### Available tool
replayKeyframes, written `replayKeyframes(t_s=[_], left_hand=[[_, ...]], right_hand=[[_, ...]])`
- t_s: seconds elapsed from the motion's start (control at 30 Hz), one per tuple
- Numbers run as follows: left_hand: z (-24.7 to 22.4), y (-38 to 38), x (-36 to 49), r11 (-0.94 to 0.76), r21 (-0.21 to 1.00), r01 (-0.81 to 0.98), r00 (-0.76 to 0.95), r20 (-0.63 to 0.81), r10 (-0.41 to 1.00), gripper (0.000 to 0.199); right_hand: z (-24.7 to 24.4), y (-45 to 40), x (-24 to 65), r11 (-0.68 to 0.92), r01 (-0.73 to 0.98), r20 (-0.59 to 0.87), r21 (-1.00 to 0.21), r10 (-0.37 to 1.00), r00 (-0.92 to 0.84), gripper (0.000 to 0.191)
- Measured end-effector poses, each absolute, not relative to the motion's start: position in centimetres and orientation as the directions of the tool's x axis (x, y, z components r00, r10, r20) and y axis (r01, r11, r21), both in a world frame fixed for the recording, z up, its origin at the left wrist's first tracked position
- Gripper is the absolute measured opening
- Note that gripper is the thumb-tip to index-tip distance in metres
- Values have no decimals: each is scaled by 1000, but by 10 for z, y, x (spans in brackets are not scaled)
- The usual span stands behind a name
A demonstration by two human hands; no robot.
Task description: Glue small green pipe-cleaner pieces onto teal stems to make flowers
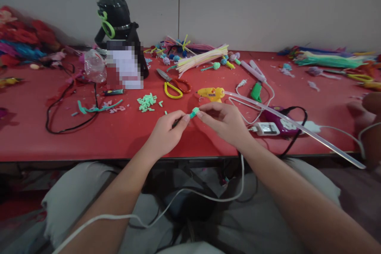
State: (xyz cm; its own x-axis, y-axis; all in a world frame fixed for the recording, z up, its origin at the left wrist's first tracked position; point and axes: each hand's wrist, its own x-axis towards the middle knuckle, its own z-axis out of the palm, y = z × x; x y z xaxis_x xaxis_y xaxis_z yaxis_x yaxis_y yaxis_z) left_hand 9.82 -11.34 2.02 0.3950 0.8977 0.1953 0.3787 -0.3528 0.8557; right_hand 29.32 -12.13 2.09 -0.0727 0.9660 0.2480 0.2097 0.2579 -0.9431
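On the red counter [29, 143], small green pieces [147, 103] lie heaped; next, the left hand [168, 130] pinches a little green bundle [194, 112] held up between both hands. Scissors [173, 89] lie behind, then the yellow glue gun [212, 94], and here's the right hand [224, 121], fingertips gripping the bundle's right side.

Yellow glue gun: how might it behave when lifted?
The glue gun may feel rear-heavy, since a long clear stick juts from its back. That stick is probably fairly stiff, looking nearly straight; its length could make it swing widely.
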Motion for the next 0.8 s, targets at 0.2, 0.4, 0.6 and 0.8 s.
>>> replayKeyframes(t_s=[0.2,0.4,0.6,0.8], left_hand=[[20,-113,98,-347,857,380,399,186,898,33],[22,-113,98,-337,856,392,407,168,898,32],[24,-112,94,-341,850,402,422,158,893,32],[26,-113,94,-326,854,405,439,131,889,34]], right_hand=[[22,-120,294,234,178,221,-956,971,-86,26],[23,-118,296,200,153,187,-968,978,-96,32],[28,-117,302,190,181,161,-965,974,-162,34],[28,-117,307,192,204,151,-960,968,-200,28]])
